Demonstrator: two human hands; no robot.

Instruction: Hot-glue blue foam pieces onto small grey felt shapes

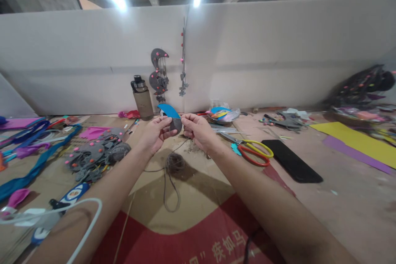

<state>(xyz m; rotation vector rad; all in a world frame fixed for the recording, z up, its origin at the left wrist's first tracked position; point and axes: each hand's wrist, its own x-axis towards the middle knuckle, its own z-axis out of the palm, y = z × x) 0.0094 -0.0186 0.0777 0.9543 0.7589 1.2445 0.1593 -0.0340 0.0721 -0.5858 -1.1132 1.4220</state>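
Note:
My left hand (157, 133) is closed on a dark grey felt piece (176, 125) with a rounded lower end, held above the table. A curved blue felt piece (169, 111) shows above it, pointing up to the left. At the grey piece's right edge, my right hand (198, 130) pinches its thumb and fingertips together; what lies between them is too small to make out. Beneath both hands sits a small ball of grey yarn (175, 162), with loose strands running out and one rising towards my right hand.
Scissors (254, 152) and a black phone (292, 161) lie to the right, near yellow felt (355, 138). On the left are grey felt ornaments with pink dots (89, 152) and blue ribbon (40, 169). A bottle (142, 99) stands by the white wall panel (247, 49).

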